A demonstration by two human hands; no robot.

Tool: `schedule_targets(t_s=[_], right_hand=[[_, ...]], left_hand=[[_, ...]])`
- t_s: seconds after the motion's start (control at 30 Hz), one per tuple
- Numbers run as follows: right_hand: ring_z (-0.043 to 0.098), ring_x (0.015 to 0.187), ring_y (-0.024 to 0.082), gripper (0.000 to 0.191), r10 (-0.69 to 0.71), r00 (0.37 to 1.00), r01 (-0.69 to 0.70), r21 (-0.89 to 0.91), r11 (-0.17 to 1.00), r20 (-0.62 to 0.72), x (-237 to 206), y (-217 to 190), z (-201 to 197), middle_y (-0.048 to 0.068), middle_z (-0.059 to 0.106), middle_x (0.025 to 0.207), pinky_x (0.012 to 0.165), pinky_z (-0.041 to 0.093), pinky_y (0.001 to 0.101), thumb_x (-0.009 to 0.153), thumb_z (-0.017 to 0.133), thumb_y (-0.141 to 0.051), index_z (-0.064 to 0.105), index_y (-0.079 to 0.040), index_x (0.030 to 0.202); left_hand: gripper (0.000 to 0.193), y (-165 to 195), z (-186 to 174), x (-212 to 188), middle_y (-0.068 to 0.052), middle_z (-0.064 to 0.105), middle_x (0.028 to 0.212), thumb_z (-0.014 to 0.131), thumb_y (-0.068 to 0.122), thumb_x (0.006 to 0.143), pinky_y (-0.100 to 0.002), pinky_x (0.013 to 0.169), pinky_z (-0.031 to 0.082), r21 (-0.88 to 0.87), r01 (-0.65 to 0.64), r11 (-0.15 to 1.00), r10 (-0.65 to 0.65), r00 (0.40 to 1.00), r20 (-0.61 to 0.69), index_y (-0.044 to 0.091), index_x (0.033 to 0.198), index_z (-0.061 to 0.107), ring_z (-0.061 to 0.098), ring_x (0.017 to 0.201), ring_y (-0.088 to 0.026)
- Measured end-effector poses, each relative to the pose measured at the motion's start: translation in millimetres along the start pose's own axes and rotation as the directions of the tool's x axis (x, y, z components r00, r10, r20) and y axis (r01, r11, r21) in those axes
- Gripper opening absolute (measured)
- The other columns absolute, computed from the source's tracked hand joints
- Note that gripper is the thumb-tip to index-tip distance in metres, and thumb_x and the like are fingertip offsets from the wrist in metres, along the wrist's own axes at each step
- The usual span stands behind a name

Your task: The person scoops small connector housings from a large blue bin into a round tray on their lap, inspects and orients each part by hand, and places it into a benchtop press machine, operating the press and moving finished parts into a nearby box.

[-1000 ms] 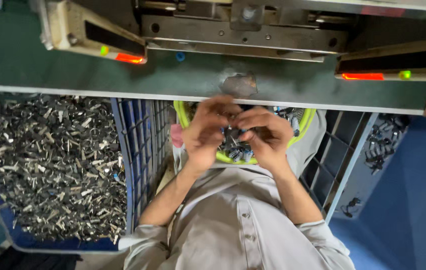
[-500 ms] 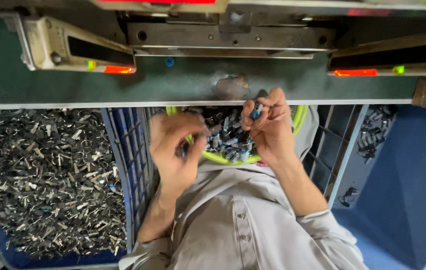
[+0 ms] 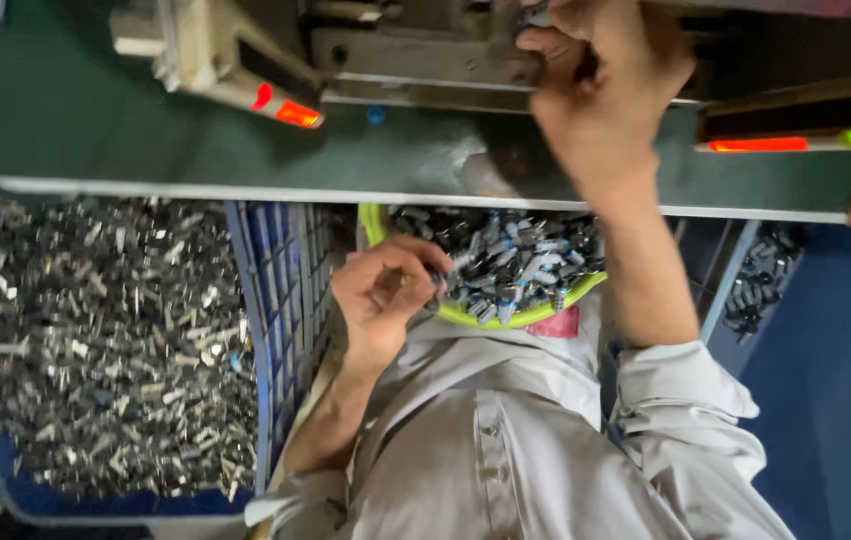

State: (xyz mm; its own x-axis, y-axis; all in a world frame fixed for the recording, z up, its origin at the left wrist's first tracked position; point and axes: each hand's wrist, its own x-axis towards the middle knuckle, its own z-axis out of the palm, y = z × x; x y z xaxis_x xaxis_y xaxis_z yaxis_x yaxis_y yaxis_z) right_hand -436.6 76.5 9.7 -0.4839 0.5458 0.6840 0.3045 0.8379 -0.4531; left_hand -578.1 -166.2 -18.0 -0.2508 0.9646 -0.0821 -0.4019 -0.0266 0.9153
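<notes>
Reaching up from the lap, our right hand (image 3: 601, 75) had moved to the grey metal press (image 3: 416, 50), pinching a small part; our left hand (image 3: 386, 295) gripped another at the yellow-green round bowl (image 3: 506, 315) of small metal parts (image 3: 506, 260).

Green machine bench (image 3: 96, 140), metal press fixture (image 3: 416, 50) and cream sensor housing (image 3: 206, 50) on it

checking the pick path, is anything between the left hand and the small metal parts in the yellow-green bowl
Nothing visible. The left hand is at the rim of the yellow-green bowl, fingertips already touching the small metal parts heaped inside. The right hand is up at the machine, clear of the bowl.
</notes>
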Motion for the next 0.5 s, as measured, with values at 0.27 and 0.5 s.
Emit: schedule_targets(t_s=[0.27,0.5], right_hand=[[0.074,0.087,0.032,0.028,-0.015,0.955,0.081,-0.213,0.974,0.296,24.8,-66.2,-55.3,0.011,0.075,0.090,0.089,0.057,0.0542,0.075,0.068,0.012,0.070,-0.008,0.095],[0.074,0.092,0.030,0.032,0.326,0.937,-0.344,0.496,0.797,0.126,-106.8,-91.6,6.5,0.019,0.073,0.105,0.076,0.062,0.0338,0.082,0.061,0.017,0.062,-0.002,0.108]], left_hand=[[0.019,-7.5,6.0,11.7,-0.013,0.066,0.105,0.073,-0.008,0.093,-0.029,0.087,0.052,-0.009,-0.194,0.981,0.192,0.976,-0.101,-0.001,0.106,0.060,0.064,0.095,-0.018],[0.021,5.2,16.1,25.9,-0.010,0.062,0.113,0.068,-0.005,0.091,-0.027,0.089,0.053,0.059,-0.197,0.979,0.202,0.974,-0.098,0.001,0.107,0.057,0.064,0.100,-0.017]])
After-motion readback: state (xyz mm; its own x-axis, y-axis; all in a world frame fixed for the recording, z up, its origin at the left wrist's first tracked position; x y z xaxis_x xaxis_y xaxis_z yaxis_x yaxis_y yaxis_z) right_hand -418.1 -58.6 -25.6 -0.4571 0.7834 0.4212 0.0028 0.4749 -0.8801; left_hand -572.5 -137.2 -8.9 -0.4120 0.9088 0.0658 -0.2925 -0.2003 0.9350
